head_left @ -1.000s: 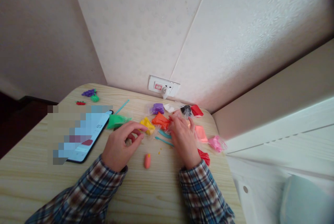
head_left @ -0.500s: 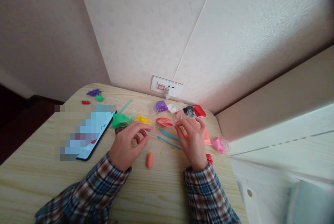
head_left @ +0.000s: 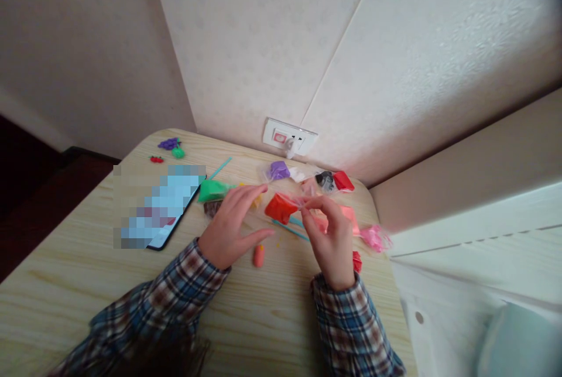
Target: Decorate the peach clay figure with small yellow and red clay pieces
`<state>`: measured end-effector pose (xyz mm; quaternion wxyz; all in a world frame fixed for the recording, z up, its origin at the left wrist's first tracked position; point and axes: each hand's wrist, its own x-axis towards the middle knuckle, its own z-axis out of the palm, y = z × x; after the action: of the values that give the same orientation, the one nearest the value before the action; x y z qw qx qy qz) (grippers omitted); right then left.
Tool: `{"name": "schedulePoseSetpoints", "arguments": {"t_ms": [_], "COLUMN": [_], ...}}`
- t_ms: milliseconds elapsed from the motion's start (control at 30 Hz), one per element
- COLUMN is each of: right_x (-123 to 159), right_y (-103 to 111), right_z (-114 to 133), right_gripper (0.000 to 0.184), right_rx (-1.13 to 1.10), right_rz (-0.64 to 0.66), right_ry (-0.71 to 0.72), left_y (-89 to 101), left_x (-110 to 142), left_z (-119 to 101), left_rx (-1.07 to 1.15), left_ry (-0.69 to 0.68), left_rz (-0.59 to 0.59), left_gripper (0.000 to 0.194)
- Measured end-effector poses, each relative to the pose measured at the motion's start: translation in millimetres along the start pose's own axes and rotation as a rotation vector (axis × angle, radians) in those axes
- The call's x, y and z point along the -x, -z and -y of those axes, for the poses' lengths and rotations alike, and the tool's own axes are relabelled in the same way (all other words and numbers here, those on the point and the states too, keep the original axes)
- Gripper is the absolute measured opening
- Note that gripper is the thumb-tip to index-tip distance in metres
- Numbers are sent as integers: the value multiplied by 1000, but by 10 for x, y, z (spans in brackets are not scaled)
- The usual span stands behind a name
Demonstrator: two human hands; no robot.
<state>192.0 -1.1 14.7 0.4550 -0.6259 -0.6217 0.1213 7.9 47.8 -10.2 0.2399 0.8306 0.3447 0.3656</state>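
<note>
Pinched between the thumb and fingers of my right hand (head_left: 328,235) is the clear end of a plastic bag of orange-red clay (head_left: 281,208), raised off the table. My left hand (head_left: 236,226) hovers to the left of that bag, thumb and fingers apart, holding nothing. Below it stands a small salmon-coloured clay piece (head_left: 259,256) with a yellow spot on top. Partly hidden by my left hand are a yellow clay bag (head_left: 256,201), a green clay bag (head_left: 213,190) and a dark brown one (head_left: 212,208). Light-blue modelling tools (head_left: 293,230) lie beneath the raised bag.
A phone (head_left: 169,213) with a blurred screen lies at left. Behind it are purple clay grapes (head_left: 169,143) and small red clay pieces (head_left: 157,159). Purple (head_left: 279,170), black (head_left: 325,180), red (head_left: 343,181) and pink (head_left: 374,238) bags line the back and right. A wall socket (head_left: 290,137) sits behind the table.
My right hand has taken hold of the orange-red clay bag and lifted it off the table. My left hand has opened wider. The camera view has shifted slightly.
</note>
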Motion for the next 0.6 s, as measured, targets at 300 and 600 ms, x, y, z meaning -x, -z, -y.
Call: {"name": "schedulePoseSetpoints", "arguments": {"t_ms": [300,600], "right_x": [127,140], "right_y": [-113,-44], "right_z": [235,323], "right_gripper": [10,11], "right_rx": [-131,-165], "right_rz": [100,160], "right_ry": [113,251], "left_y": [34,89], "left_x": [25,27], "left_z": [-45,-114], "left_rx": [36,42], "left_ry": [-17,-74], "left_rz": [-76,-124], "left_gripper": [60,42]}}
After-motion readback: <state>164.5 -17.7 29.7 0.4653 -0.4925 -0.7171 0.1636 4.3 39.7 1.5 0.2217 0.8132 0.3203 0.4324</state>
